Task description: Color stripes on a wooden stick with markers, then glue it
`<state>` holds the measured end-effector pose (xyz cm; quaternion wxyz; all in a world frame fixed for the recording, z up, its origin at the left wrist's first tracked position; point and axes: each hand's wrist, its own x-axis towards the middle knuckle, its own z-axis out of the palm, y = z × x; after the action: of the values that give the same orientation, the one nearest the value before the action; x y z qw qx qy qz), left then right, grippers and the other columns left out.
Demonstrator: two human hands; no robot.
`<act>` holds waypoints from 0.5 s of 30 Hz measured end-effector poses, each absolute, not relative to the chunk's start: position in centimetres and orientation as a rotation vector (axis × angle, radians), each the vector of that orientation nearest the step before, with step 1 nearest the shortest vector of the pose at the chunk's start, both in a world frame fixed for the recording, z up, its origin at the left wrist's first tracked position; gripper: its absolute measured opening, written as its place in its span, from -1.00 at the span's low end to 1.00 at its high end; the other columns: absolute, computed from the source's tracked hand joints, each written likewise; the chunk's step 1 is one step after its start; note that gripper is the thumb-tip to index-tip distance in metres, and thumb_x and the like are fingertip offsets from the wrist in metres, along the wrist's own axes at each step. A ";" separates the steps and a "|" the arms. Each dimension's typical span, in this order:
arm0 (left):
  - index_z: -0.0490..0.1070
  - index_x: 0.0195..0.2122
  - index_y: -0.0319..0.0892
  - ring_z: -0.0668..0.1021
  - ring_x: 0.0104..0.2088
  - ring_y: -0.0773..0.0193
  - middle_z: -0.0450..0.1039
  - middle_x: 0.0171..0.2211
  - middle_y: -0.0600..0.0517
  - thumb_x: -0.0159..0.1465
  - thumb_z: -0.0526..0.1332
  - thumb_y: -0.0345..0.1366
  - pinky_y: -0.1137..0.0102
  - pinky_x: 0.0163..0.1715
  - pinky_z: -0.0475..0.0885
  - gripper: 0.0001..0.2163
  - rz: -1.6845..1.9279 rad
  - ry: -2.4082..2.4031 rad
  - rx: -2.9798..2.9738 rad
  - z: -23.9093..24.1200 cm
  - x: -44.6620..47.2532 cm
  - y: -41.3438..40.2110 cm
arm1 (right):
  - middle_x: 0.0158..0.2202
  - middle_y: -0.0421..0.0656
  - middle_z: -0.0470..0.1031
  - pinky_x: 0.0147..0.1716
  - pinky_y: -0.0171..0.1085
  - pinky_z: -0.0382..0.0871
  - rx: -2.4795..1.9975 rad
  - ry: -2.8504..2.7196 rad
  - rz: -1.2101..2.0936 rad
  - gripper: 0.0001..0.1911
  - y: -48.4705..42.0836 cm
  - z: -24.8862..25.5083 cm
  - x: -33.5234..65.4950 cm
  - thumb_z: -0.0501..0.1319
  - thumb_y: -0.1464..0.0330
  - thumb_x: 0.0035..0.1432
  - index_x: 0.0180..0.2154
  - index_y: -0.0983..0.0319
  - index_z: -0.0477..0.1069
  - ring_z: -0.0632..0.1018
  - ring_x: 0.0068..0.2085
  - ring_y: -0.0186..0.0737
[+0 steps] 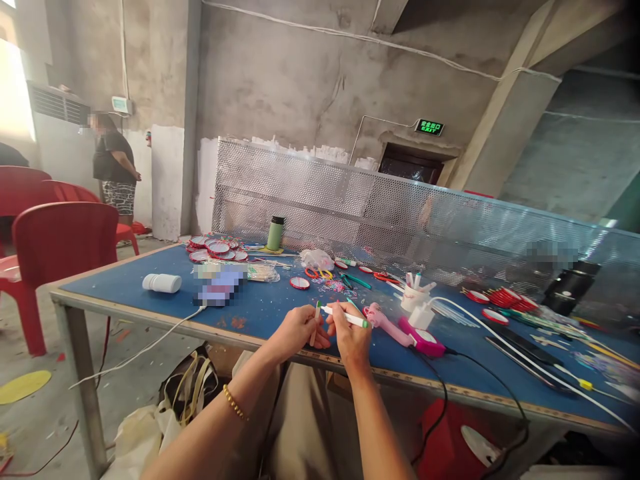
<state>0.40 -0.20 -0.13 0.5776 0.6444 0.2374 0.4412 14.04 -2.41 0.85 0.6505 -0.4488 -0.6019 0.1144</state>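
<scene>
My right hand (351,337) is closed round a white marker pen (354,319) with a green end, its tip pointing left. Close beside it, my left hand (300,330) pinches a small pale stick (318,311) with a green top; its lower part is hidden by the fingers. The pen's tip is near the green top; whether they touch I cannot tell. Both hands are above the front edge of the blue table (265,323). Just right of them lies a pink hand-held tool (387,325), and beyond them is a round red-rimmed piece (300,283).
A white bottle (161,283) lies at left, near a phone (220,287) with a cable. Behind are red-rimmed discs (219,248), a green flask (275,233) and scissors (319,273). A cup of pens (415,297) stands right, before a perforated metal screen (320,193). A person (115,160) stands far left.
</scene>
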 end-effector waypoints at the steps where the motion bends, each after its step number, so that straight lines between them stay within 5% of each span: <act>1: 0.25 -0.40 -0.12 0.66 -0.48 0.15 0.54 -0.54 0.05 0.23 0.20 -0.08 0.29 -0.40 0.57 -0.76 1.032 0.554 1.509 -0.1 0.4 -0.2 | -0.60 -0.28 0.40 -0.63 -0.36 0.30 -1.021 -1.372 0.262 -0.65 -2.4 0.8 14.1 0.20 0.09 0.23 -0.45 0.19 0.41 0.38 -0.66 -0.38; 15: 0.25 -0.39 -0.12 0.67 -0.48 0.17 0.55 -0.54 0.04 0.23 0.20 -0.09 0.34 -0.42 0.56 -0.77 1.027 0.557 1.511 -0.1 0.4 -0.2 | -0.60 -0.28 0.41 -0.64 -0.36 0.31 -1.006 -1.354 0.255 -0.64 -2.5 0.9 13.9 0.20 0.07 0.23 -0.44 0.20 0.43 0.38 -0.67 -0.38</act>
<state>0.35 -0.18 -0.11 0.5775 0.6458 0.2381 0.4390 13.91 -2.47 0.92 0.6577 -0.4443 -0.5978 0.1127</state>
